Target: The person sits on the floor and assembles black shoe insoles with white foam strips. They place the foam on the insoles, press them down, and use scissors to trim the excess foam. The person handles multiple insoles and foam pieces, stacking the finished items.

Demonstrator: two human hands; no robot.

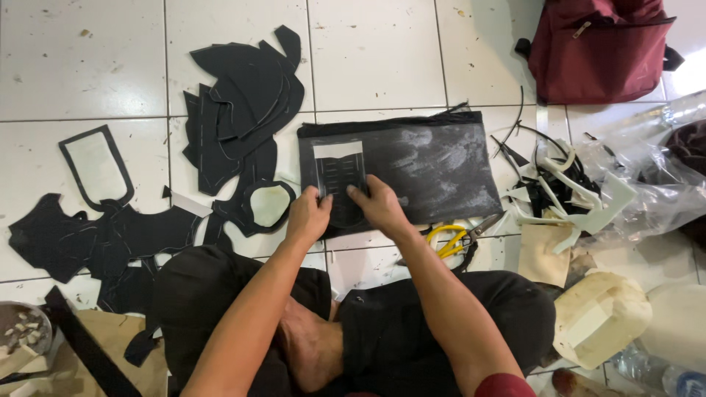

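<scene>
Work surface: white tiled floor (382, 51), glossy, with dark grout lines and small specks of debris. Seated position, legs crossed in black trousers (412, 331), near centre.

Centre: one black material sheet (441, 162), rectangular, flat on the tiles, chalk-smeared on its upper face. On its left part: one translucent pattern template (340, 180), shield-shaped, with dark slot markings.

Left hand (307, 217): on the near-left edge of the template, fingers curled, thumb and fingertips pressing it down onto the sheet. Right hand (379, 206): on the near-right edge of the template, fingers bent and pressing flat; whether anything is held in it, cannot tell. Both hands just beside each other, the template between them.

Left of the sheet: one stack of cut black pieces (246, 95), curved, overlapping; exact count not readable. Near it, one cut ring piece (266, 204) with an open middle. Far left: one black frame outline (95, 167), hollow. Near left: a spread of further black offcuts (88, 235), count not readable. Near-left corner: one bowl (22, 331) with pale scraps, resting beside brown cardboard (118, 331).

Right of the hands: one pair of yellow-handled scissors (456, 237), lying on the tiles, touching the near edge of the sheet. Further right: one heap of white and black trimmings (562, 184), against clear plastic bags (647, 169). Far right: one maroon backpack (599, 48). Near right: one pale foam block (599, 316) and one clear plastic bottle (662, 371).
</scene>
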